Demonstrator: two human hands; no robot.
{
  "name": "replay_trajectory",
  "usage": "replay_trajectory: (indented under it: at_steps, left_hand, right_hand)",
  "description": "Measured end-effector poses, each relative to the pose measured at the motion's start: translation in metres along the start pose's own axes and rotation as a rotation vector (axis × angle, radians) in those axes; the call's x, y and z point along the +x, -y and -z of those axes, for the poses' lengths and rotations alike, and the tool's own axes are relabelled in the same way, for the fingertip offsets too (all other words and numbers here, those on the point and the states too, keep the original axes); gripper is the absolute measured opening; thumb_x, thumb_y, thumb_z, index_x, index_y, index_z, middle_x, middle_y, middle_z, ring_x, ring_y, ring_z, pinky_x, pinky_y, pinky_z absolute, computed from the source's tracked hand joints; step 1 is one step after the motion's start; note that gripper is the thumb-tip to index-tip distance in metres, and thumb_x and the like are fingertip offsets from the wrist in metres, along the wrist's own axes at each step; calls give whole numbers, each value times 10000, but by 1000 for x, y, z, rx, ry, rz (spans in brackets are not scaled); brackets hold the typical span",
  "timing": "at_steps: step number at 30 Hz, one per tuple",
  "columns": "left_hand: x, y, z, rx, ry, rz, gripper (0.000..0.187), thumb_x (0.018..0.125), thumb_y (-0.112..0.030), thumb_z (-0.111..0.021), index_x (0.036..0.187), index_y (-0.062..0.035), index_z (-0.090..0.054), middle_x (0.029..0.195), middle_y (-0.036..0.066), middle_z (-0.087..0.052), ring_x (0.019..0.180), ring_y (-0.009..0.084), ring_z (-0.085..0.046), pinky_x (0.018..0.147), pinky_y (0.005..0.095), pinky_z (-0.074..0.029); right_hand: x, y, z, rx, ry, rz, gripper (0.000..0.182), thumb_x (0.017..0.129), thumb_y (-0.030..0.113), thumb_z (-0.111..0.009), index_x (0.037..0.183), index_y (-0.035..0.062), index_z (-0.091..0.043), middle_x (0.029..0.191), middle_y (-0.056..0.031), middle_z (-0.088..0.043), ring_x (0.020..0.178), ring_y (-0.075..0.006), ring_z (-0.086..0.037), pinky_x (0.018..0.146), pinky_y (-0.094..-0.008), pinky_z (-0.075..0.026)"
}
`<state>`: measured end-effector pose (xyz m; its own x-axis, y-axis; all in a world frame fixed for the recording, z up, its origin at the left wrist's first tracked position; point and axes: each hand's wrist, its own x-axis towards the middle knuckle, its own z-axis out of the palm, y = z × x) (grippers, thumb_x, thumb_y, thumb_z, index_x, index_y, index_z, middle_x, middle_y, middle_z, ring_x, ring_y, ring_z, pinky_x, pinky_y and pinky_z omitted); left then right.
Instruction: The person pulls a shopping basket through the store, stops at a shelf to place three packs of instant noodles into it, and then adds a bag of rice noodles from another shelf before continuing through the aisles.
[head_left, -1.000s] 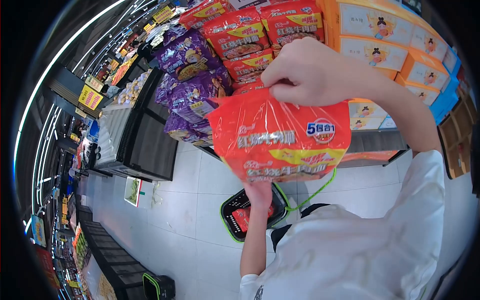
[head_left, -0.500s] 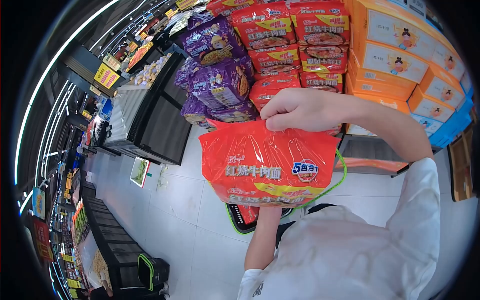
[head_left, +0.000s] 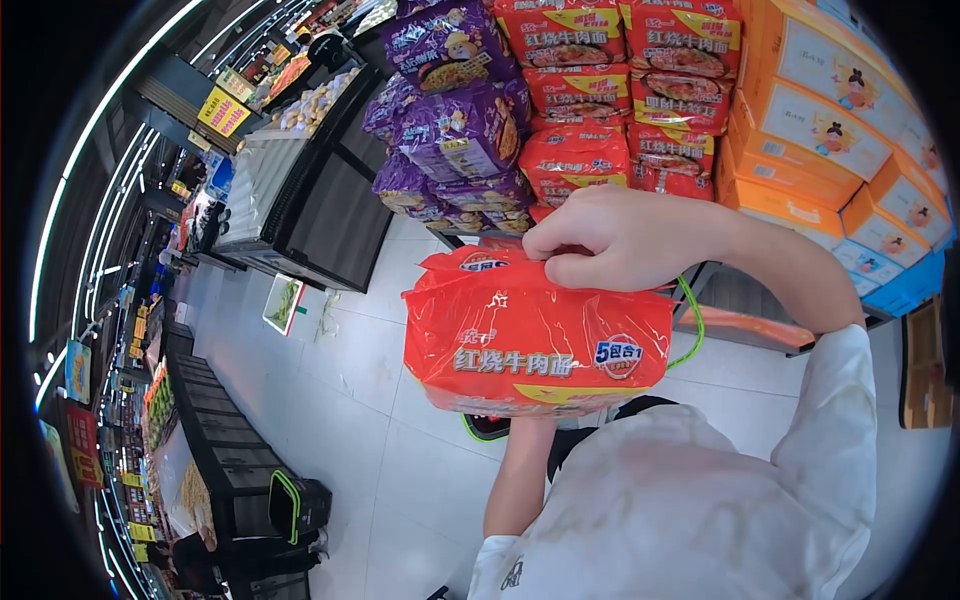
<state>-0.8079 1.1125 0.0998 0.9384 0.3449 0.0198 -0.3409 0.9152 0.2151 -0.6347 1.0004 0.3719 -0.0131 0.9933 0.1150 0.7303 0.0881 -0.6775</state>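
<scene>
My right hand (head_left: 605,240) pinches the top of a red multipack of instant noodles (head_left: 520,345), which hangs in front of my body. The pack's wrapper is shiny, with white lettering and a yellow patch. My left forearm (head_left: 522,460) reaches up beneath the pack, and the pack hides my left hand. Behind and below the pack, a black shopping basket (head_left: 487,428) shows a small part of its rim, and its green handle (head_left: 692,335) curves out on the right.
Ahead stand stacked red noodle packs (head_left: 575,160), purple noodle packs (head_left: 455,130) and orange cartons (head_left: 810,120). A dark produce stand (head_left: 320,200) is at left. Lower left, a person's hand (head_left: 207,538) is near another stand, beside a black basket (head_left: 300,508). A small sign (head_left: 284,303) is above the floor.
The pack has tilted, showing more of its top, and covers more of the basket. My right hand keeps its grip. The shelves sit slightly lower and further right in view.
</scene>
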Motion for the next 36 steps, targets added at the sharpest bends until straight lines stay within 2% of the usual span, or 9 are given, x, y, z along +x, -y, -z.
replay_trajectory:
  at_steps: [5,8,11,17,20,23,29,32,36]
  left_hand:
    - [2,5,0,-8,-3,20,654,901,-572,-311,1327,-81,-386,1338,128,-445,1168,297,-491,927,480,-453]
    - [4,10,1,-12,0,36,658,899,-577,-311,1324,-80,-390,1338,129,-446,1165,296,-494,923,479,-458]
    - [5,15,0,-10,7,53,663,897,-582,-311,1322,-80,-394,1337,131,-447,1163,295,-496,919,478,-462]
    - [9,18,-2,-12,0,58,667,895,-587,-310,1319,-80,-396,1335,133,-449,1159,293,-501,914,476,-468]
    - [9,18,-1,-6,-15,53,666,895,-588,-309,1320,-81,-396,1334,133,-450,1157,293,-503,914,476,-468]
    - [10,16,0,1,-30,50,666,895,-588,-308,1320,-82,-395,1334,133,-450,1155,292,-506,914,475,-469]
    - [13,14,3,6,-59,36,666,895,-590,-307,1320,-84,-393,1332,134,-452,1150,291,-510,913,474,-470]
    - [16,12,3,5,-73,26,666,895,-590,-306,1321,-85,-392,1332,135,-452,1148,291,-512,912,473,-471]
    - [19,9,2,11,-93,26,666,896,-591,-305,1321,-87,-391,1331,135,-453,1146,290,-515,912,473,-472]
  right_hand:
    - [5,-11,-13,-221,-191,81,231,819,237,-522,702,37,-538,545,-95,-514,547,-278,-539,522,-395,-393]
    - [13,-9,-14,-354,-218,52,217,823,229,-526,700,52,-550,552,-88,-522,561,-275,-558,524,-401,-406]
    - [24,-17,-18,-317,-264,96,227,841,230,-522,731,35,-552,558,-98,-527,567,-285,-556,535,-403,-408]
    - [36,-32,-19,190,-174,74,213,892,181,-476,813,-6,-541,700,-117,-540,687,-176,-550,620,-340,-416]
    - [37,-28,-19,477,-66,-17,206,912,172,-463,847,-5,-546,743,-91,-538,727,-121,-511,637,-309,-407]
    - [39,-28,-20,657,-14,-70,202,922,176,-460,888,2,-557,722,-64,-543,715,-108,-510,637,-295,-410]
    - [26,-17,-9,-17,-106,70,221,823,237,-607,830,31,-527,689,-61,-551,631,-169,-556,585,-313,-430]
    - [13,-24,-11,-165,-108,116,295,762,292,-661,802,44,-506,673,-69,-560,610,-214,-570,553,-349,-423]
    - [2,-26,-9,-235,32,-17,318,756,341,-655,738,51,-527,622,-66,-558,608,-237,-579,550,-366,-425]
